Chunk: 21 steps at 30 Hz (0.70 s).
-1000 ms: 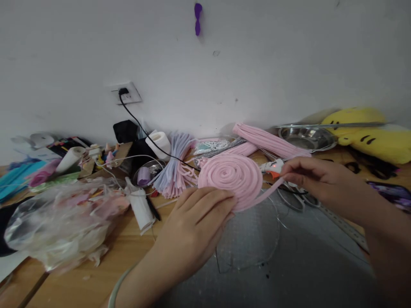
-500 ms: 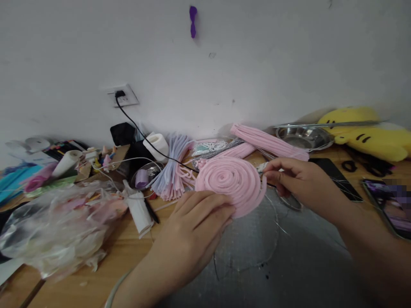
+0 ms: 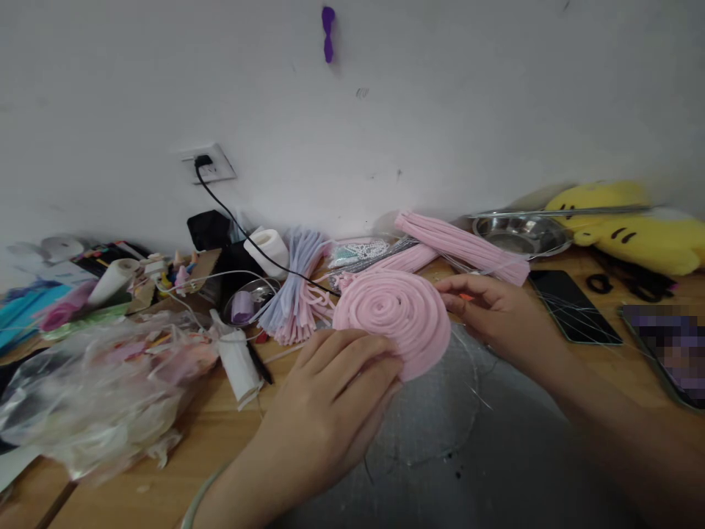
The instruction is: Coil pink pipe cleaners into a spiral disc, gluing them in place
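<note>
Gripping a flat pink coil (image 3: 393, 312) by its near left edge, the left hand (image 3: 327, 400) reaches in from the near left, its fingers (image 3: 360, 353) pressed together on top of the rim; the thumb is hidden. The coil, a strip wound round and round into a disc, is held up at the middle of the scene, its spiral face in view, over the far part of a grey mat (image 3: 507, 455).

The right hand (image 3: 496, 316) comes from the right, its thumb and forefinger close together at the coil's right edge; whether they pinch the strip's end or only touch the rim, I cannot tell. A few thin clear strands (image 3: 480, 397) lie on the mat, nearer than the coil.

On the wooden surface (image 3: 126, 488) to the left are a crumpled clear plastic bag (image 3: 110, 389) and, just right of it, a white wrapped roll (image 3: 238, 360). Beyond the coil, a bundle of lilac and pink stems (image 3: 300, 286) stands on the left, and a pink bundle (image 3: 463, 242) lies slantwise on the right, near a metal bowl (image 3: 521, 236). Farther right are a yellow plush toy (image 3: 642, 235) and a dark phone (image 3: 576, 308). At the far left a black cable (image 3: 236, 220) hangs from a wall socket (image 3: 220, 163).
</note>
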### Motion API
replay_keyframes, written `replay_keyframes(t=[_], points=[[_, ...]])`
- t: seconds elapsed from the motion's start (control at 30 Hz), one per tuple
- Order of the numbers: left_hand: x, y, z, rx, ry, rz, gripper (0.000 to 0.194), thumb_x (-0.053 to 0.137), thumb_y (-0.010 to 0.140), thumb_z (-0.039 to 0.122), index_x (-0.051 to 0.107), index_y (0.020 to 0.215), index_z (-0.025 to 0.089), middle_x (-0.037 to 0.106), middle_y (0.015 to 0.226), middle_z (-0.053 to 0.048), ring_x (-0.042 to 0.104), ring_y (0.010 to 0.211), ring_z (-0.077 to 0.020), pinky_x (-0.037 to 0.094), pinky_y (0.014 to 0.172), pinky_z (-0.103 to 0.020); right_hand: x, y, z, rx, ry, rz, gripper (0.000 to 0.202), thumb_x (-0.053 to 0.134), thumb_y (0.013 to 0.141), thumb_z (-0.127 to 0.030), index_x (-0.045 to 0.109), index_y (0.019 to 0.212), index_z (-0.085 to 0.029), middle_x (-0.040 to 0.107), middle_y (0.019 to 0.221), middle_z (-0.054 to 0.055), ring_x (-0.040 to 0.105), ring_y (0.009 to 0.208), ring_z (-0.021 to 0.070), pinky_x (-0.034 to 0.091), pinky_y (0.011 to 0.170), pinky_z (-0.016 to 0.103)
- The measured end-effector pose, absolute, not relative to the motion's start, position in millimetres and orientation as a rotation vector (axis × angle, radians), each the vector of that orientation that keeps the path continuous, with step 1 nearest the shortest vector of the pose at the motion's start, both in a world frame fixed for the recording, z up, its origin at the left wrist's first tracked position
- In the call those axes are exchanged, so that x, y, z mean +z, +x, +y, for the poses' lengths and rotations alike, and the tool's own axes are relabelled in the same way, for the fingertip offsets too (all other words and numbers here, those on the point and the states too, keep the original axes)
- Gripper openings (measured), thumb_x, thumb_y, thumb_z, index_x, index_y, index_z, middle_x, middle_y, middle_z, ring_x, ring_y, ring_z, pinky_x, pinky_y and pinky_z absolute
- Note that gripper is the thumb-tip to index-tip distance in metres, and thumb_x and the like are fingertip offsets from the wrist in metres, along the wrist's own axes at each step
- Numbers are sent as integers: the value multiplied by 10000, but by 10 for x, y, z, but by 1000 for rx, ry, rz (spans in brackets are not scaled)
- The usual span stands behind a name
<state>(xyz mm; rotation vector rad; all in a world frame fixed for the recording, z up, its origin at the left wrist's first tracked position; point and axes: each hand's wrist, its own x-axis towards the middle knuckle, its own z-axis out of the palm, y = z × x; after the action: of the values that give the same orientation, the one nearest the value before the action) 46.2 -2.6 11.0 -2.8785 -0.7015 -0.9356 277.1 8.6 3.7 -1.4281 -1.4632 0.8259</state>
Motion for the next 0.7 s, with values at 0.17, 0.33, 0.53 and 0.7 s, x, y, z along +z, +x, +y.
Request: replay_keyframes(t=[0.17, 0.33, 0.53, 0.7], points=[[216, 432, -26, -971, -2863, -752, 100, 529, 921, 171, 626, 921, 148, 669, 952, -39, 584, 886, -163, 422, 798, -312, -28, 2677, 10, 847, -1421, -1375, 241, 624, 803, -433, 725, 907, -240, 487, 472, -56, 356, 379, 73, 267, 347, 202], [268, 420, -39, -987, -2913, -863, 68, 568, 881, 167, 627, 914, 168, 662, 927, -27, 582, 862, -161, 419, 777, -307, -65, 2590, -76, 885, -1405, -1222, 233, 649, 775, -435, 709, 871, -231, 403, 426, -77, 348, 367, 65, 284, 338, 177], [182, 474, -23, -999, -2798, -871, 33, 593, 880, 165, 620, 887, 182, 676, 893, -21, 598, 824, -172, 412, 758, -321, -66, 2581, -80, 935, -1417, -1159, 284, 663, 751, -475, 704, 880, -225, 427, 448, -71, 357, 376, 66, 273, 330, 174], [202, 466, -18, -951, -2796, -807, 103, 588, 901, 279, 632, 903, 186, 680, 911, -32, 611, 845, -177, 409, 778, -329, -29, 2581, -90, 928, -1426, -1149, 266, 646, 778, -453, 695, 897, -221, 382, 445, -81, 332, 402, 73, 289, 358, 188]])
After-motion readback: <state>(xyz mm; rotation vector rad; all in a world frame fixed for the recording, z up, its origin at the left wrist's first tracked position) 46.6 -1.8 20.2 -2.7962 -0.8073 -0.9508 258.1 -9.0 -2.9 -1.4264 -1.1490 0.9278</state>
